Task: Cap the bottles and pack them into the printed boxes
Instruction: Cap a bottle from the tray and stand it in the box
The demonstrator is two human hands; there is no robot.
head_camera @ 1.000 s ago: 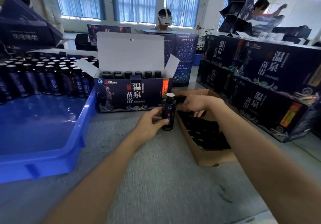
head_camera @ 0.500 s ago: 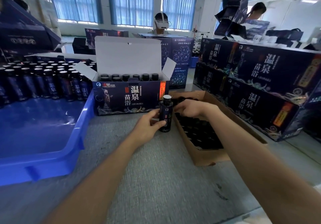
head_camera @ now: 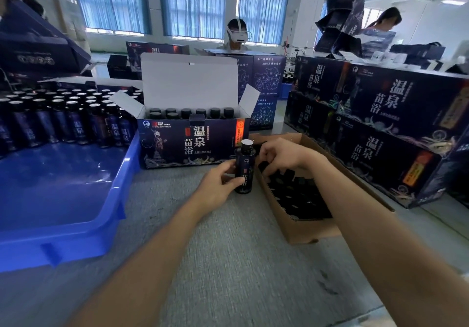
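Note:
A dark bottle [head_camera: 245, 168] with a silver foil top and no cap stands upright on the grey table. My left hand [head_camera: 218, 187] grips its lower body. My right hand [head_camera: 281, 156] reaches into the brown cardboard box [head_camera: 304, 230] of black caps [head_camera: 297, 194], its fingers curled down among them; whether it holds a cap is hidden. Behind the bottle stands the open printed box [head_camera: 187, 141] with several capped bottles [head_camera: 193, 112] in its back row.
A blue plastic tray [head_camera: 76, 230] at the left holds several uncapped bottles [head_camera: 66, 118] at its far end. Closed printed boxes [head_camera: 380, 129] are stacked at the right. Other people work at the far tables.
My right hand has moved from beside the bottle's top down into the box of caps. My left hand keeps holding the bottle in the same spot.

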